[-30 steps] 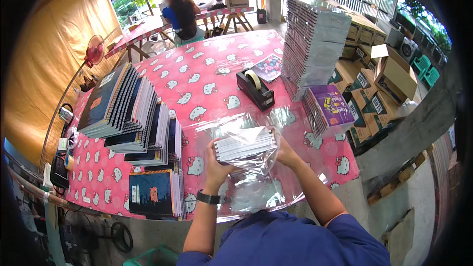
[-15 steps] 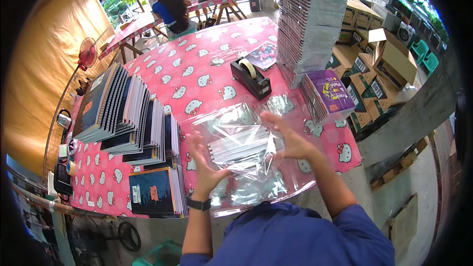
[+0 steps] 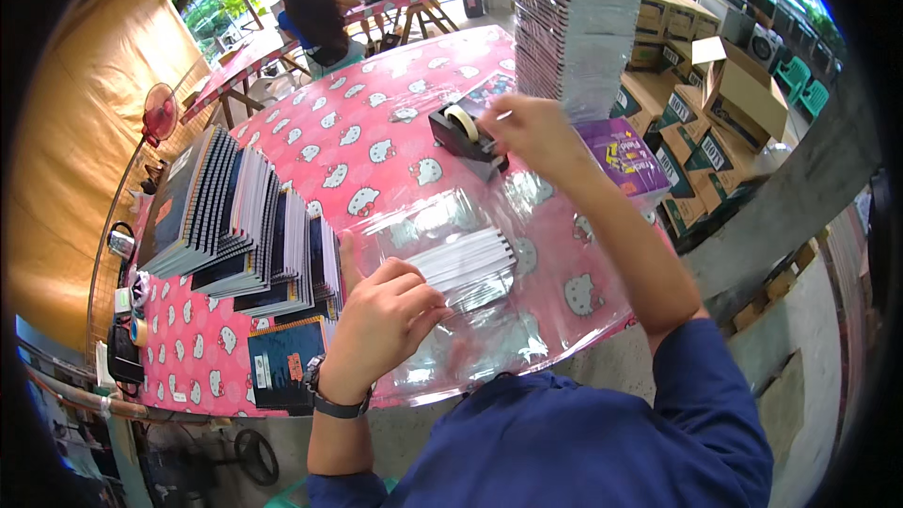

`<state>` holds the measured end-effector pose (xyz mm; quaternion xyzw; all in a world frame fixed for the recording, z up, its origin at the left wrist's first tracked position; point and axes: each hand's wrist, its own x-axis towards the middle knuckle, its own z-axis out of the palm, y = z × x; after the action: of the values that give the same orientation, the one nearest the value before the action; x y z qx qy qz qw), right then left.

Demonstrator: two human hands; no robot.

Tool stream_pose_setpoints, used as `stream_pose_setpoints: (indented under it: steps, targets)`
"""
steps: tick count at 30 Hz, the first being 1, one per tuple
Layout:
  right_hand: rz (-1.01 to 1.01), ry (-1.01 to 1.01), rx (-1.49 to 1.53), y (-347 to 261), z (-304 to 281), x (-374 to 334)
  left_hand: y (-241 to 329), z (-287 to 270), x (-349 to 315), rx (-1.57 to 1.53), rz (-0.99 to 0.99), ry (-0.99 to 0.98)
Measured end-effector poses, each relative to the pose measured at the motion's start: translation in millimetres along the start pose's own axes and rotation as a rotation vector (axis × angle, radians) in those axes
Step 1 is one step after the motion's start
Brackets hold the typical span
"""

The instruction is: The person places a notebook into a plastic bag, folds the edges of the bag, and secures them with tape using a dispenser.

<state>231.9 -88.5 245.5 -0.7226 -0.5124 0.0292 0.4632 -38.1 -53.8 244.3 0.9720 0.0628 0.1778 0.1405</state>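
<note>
Right grip (image 3: 534, 134) of mine is raised at the tape dispenser (image 3: 444, 130), its fingers bunched at the front end of the black body, just beside the pale roll (image 3: 461, 120); blur hides whether I am pinching a strip of tape. With my left grip (image 3: 388, 315) I reach low over the desk (image 3: 310, 165), fingers loosely curled, one of them stretched out toward the notebooks (image 3: 212, 198), and I cannot tell whether the others press on anything. Just right of those fingers lies the bundle (image 3: 467, 268), set slantwise in front of me, pale page edges in view and dark binding at its right end. Clear film (image 3: 513, 339) spreads under and around it, shiny and creased, over the pink patterned cloth. At my left, the notebooks stand in overlapping, fanned piles, and one dark notebook (image 3: 285, 369) lies nearest me, close to the dark watch (image 3: 339, 404) on my left wrist. Beyond my right grip rises a tall stack (image 3: 574, 28) of film-wrapped books, with a purple book (image 3: 625, 160) near its foot, partly hidden by my forearm. Past the desk's right side sit brown cartons (image 3: 696, 155), one of them open-flapped. A red fan (image 3: 160, 113) stands off to the left, and two people are at another table farther back.
</note>
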Motion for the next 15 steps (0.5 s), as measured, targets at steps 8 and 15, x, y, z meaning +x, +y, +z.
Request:
stream_pose_setpoints:
  steps: [8,15]
  targets:
    - [-0.362,-0.543,0.183,38.4,30.7,-103.8,-7.0,9.8,-4.2,-0.051,0.049,0.123]
    - [-0.606,-0.647,-0.029,27.5,41.2,-96.9,-16.9,-0.7,-9.6,-0.045,0.039,0.34]
